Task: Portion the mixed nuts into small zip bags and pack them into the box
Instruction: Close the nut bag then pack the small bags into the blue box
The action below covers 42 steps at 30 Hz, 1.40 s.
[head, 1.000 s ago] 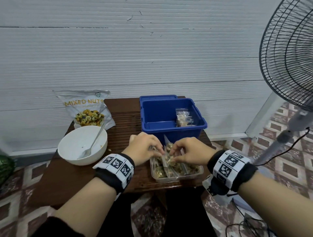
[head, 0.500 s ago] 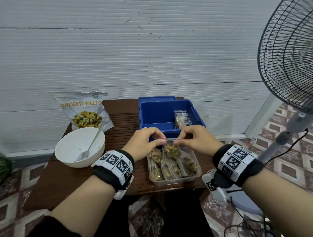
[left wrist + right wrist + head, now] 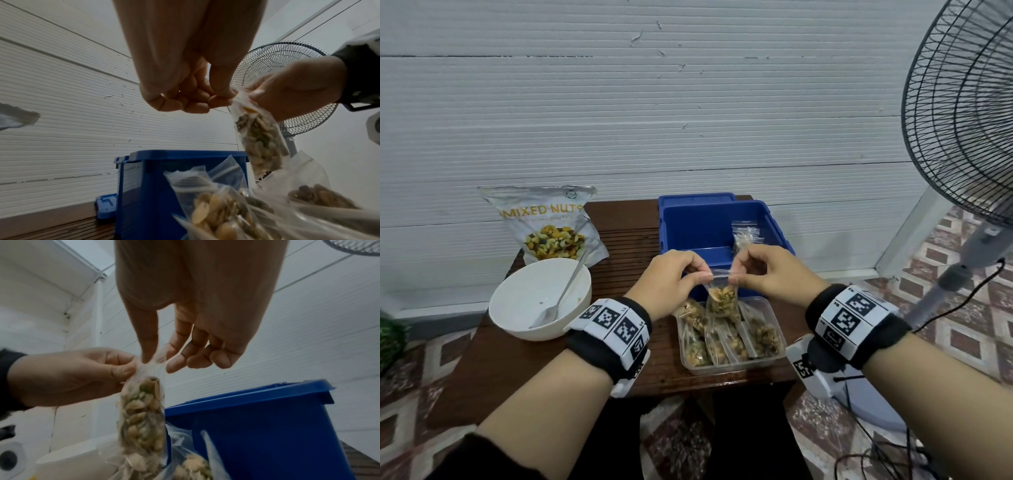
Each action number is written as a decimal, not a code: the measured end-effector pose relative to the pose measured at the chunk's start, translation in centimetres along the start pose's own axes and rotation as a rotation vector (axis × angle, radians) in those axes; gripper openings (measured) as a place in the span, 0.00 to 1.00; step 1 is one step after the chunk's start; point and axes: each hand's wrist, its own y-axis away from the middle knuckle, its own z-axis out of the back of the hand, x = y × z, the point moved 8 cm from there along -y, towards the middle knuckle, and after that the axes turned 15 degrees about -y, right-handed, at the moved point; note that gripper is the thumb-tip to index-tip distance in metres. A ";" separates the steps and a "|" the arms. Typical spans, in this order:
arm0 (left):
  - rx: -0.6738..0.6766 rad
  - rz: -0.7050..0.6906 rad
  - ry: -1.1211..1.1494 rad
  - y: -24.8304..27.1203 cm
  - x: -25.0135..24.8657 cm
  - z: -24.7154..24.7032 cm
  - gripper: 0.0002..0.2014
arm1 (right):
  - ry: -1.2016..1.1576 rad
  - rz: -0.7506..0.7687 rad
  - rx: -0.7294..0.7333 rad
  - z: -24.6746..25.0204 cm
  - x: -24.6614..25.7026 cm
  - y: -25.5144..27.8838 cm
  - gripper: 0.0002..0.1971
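Left hand (image 3: 671,281) and right hand (image 3: 774,274) each pinch a top corner of the zip bag (image 3: 720,301), hanging free above the tray (image 3: 722,368); blue box (image 3: 709,226) rim just beyond.

Nut-filled zip bag (image 3: 720,301) hangs upright above bagged portions (image 3: 726,339), before blue box (image 3: 709,229).
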 end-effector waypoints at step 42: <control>-0.177 0.271 0.174 -3.0 6.9 2.7 0.12 | 0.493 -0.123 0.061 9.3 4.5 -7.3 0.03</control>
